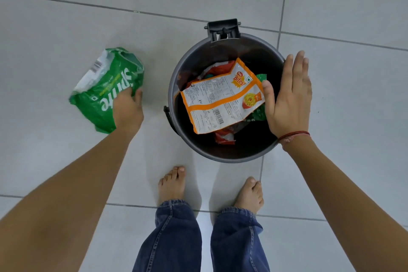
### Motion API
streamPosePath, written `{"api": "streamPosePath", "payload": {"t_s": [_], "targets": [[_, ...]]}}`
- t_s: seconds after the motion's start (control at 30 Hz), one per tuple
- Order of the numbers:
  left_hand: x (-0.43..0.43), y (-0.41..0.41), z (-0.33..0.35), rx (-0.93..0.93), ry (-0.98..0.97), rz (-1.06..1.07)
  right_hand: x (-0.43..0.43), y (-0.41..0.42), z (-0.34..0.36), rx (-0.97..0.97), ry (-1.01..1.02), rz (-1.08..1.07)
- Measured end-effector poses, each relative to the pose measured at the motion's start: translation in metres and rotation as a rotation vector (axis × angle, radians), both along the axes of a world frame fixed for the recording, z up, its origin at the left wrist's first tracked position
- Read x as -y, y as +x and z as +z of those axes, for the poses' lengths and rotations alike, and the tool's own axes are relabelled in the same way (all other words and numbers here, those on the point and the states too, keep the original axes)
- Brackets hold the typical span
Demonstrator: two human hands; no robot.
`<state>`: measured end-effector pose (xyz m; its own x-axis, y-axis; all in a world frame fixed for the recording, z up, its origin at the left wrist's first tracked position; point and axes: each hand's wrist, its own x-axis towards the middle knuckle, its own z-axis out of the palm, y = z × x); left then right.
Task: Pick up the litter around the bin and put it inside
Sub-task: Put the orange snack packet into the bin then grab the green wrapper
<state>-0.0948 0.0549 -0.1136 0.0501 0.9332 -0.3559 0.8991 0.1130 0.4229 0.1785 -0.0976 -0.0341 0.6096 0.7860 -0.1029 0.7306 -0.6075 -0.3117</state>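
A round dark bin (176, 86) stands open on the tiled floor, its hinge bracket at the far side. Inside lies an orange and white snack packet (220, 99) on top of red and green wrappers. My right hand (289, 97) hovers flat over the bin's right rim, fingers spread, thumb at the packet's edge, holding nothing. To the left of the bin, my left hand (128, 108) grips a crumpled green Sprite wrapper (103, 88) just above the floor.
Grey floor tiles (66, 17) with dark grout lines run all around. My bare feet (172, 183) and jeans legs stand just in front of the bin.
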Motion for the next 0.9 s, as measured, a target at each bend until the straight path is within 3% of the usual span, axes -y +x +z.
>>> {"api": "streamPosePath", "payload": {"t_s": [0.13,0.2,0.3,0.33,0.47,0.57,0.7,0.9], "targets": [[0.008,0.023,0.085,0.412,0.230,0.155,0.000,0.000,0.003,-0.028,0.000,-0.011],[0.037,0.032,0.113,0.500,0.184,0.073,0.000,-0.001,0.004,-0.037,0.000,-0.012],[0.086,0.051,0.141,0.357,-0.279,-0.109,0.000,0.000,0.006,-0.073,0.014,-0.011],[0.092,0.060,0.146,0.373,-0.320,-0.150,0.000,0.000,0.007,-0.086,0.020,-0.014],[0.098,0.106,0.152,0.474,-0.304,-0.448,0.002,0.000,0.006,-0.091,0.051,-0.003],[0.108,0.132,0.116,0.485,-0.391,-0.475,0.003,0.000,0.004,-0.114,0.096,-0.044],[0.103,0.151,0.067,0.356,-0.428,-0.483,0.003,0.002,-0.001,-0.164,0.141,-0.099],[0.108,0.158,0.024,0.318,-0.563,-0.687,0.003,0.002,-0.003,-0.086,0.076,-0.079]]}}
